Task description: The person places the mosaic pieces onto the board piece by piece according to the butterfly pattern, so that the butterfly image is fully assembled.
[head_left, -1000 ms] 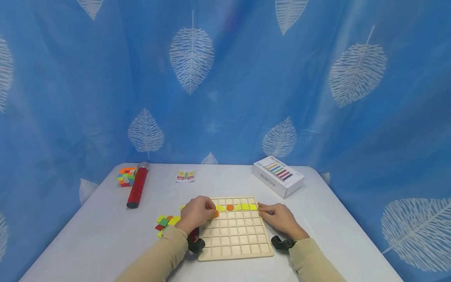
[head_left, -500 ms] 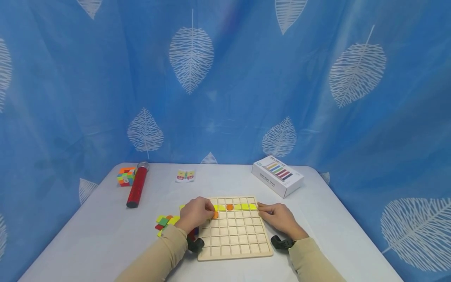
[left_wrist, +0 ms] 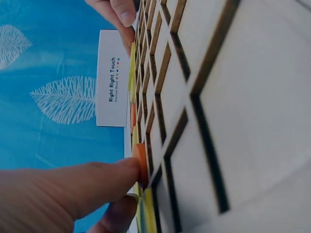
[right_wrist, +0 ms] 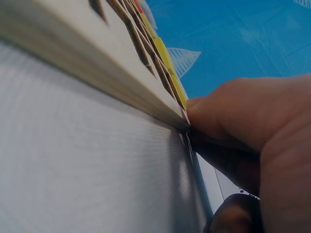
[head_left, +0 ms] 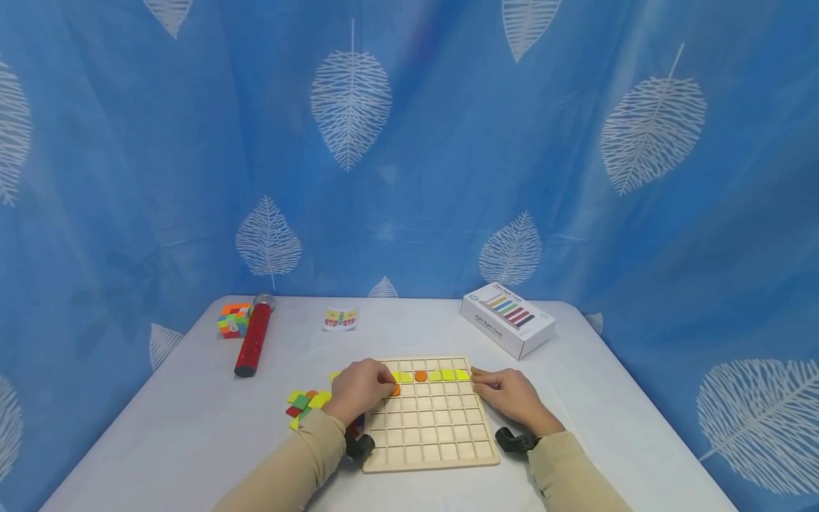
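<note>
A flat, round orange piece (left_wrist: 141, 166) was at the left part of the pale wooden grid board (head_left: 430, 454), in line with its third row from the far edge. The left hand (head_left: 361, 388) pinched it between thumb and finger; whether it touched the board was unclear. The right hand (head_left: 514, 400) had its fingertips against the board's right edge, near the far corner; whether they gripped it could not be told. Between the hands, flat yellow pieces (head_left: 448, 375) and another round orange piece (head_left: 420, 375) lay along the second row.

Just left of the board was a loose heap of yellow, green, red and orange flat pieces (head_left: 301, 403). Beyond, a small white card with a butterfly-like print (head_left: 340, 319) lay on the white-covered table (head_left: 185, 427). A glittery red tube with a silvery end (head_left: 253, 341) lay beside a multicoloured puzzle cube (head_left: 234, 321) at far left; a white cardboard box with striped artwork (head_left: 508, 320) sat at far right. Behind hung a blue curtain with white leaves (head_left: 435, 142).
</note>
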